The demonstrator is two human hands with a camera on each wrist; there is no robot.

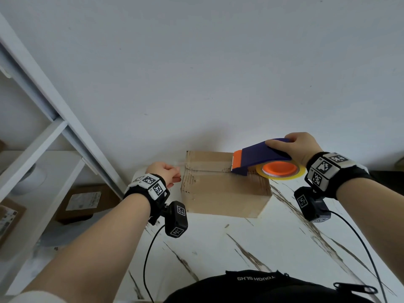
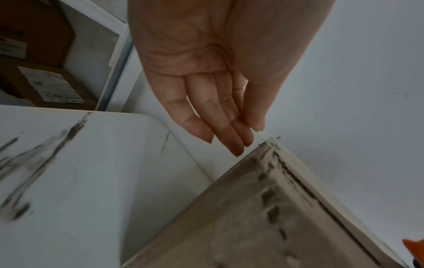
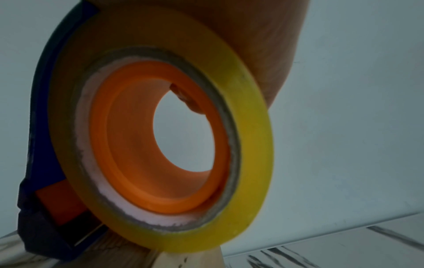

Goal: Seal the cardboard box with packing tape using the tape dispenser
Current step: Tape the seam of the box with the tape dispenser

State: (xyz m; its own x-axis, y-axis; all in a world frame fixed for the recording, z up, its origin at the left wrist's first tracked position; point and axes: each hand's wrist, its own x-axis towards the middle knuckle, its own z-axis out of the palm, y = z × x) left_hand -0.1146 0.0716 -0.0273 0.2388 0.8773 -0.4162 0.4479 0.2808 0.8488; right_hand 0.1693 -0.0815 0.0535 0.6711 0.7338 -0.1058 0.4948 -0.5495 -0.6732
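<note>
A brown cardboard box (image 1: 225, 189) lies on the marble table, close to the wall. Clear tape (image 1: 207, 165) runs along its top seam from the left edge to the dispenser. My right hand (image 1: 299, 147) grips the blue and orange tape dispenser (image 1: 260, 157) from above, its toothed end down on the right part of the box top. Its yellow tape roll (image 3: 247, 137) fills the right wrist view. My left hand (image 1: 166, 172) is at the box's left end, where thumb and fingers (image 2: 229, 127) pinch the tape's free end (image 2: 261, 134) just past the box corner (image 2: 273, 145).
The white marble table (image 1: 273, 248) has a rounded left corner (image 2: 149, 123). A white shelf unit (image 1: 43, 154) on the left holds labelled cardboard parcels (image 1: 85, 202). The wall stands right behind the box. A black bag (image 1: 262, 285) and wrist cables lie at the near edge.
</note>
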